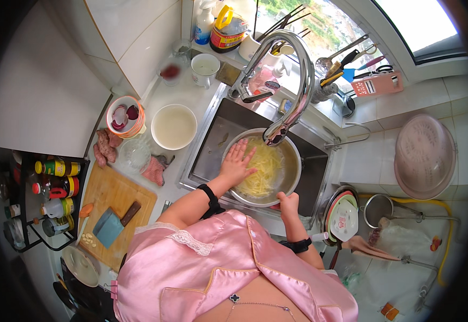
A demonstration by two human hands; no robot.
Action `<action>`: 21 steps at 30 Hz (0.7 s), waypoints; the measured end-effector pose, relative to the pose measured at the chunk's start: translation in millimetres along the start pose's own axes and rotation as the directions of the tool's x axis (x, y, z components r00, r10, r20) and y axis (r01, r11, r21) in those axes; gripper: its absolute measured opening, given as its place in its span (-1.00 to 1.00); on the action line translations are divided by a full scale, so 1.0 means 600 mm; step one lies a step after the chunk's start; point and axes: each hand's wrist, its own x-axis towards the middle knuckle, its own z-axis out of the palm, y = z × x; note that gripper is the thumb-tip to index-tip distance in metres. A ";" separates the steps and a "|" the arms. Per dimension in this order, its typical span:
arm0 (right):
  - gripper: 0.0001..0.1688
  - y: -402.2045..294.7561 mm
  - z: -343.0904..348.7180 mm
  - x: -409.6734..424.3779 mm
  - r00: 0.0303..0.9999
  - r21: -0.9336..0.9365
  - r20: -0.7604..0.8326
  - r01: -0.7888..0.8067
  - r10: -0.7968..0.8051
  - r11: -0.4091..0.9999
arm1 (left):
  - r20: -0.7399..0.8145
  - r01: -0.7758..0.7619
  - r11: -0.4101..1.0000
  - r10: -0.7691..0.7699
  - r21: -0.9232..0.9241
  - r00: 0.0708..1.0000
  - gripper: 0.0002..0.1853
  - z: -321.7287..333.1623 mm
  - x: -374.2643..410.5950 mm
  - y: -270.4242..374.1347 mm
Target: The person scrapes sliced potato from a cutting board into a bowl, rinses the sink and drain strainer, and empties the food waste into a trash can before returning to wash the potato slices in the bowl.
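Note:
A round stainless steel basin [294,177] of pale yellow shredded strips [264,171], probably potato, is tilted slightly over the sink [209,157]. Water shows among the strips. My left hand [237,163] lies flat over the left inner side of the basin, fingers spread, touching the strips' edge and holding nothing. With thumb over the rim, my right hand [288,203] grips the basin at its near right edge; the fingers beneath are mostly hidden. The chrome faucet [298,100] arches over the basin, its spout head above the far rim. Whether water runs from it is unclear.
Left of the sink stand a white bowl [173,126] of cloudy liquid and stacked bowls [125,116] with onion pieces. A cleaver [111,227] and garlic lie on the cutting board [141,195]. Stacked dishes [344,219] sit right of the sink; a soap bottle [264,82] stands behind.

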 end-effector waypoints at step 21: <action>-0.75 -0.060 0.053 0.006 0.994 -0.001 0.004 -0.110 0.110 0.994 | -0.010 0.024 0.998 -0.024 -0.052 1.000 -0.24 0.025 0.020 -0.050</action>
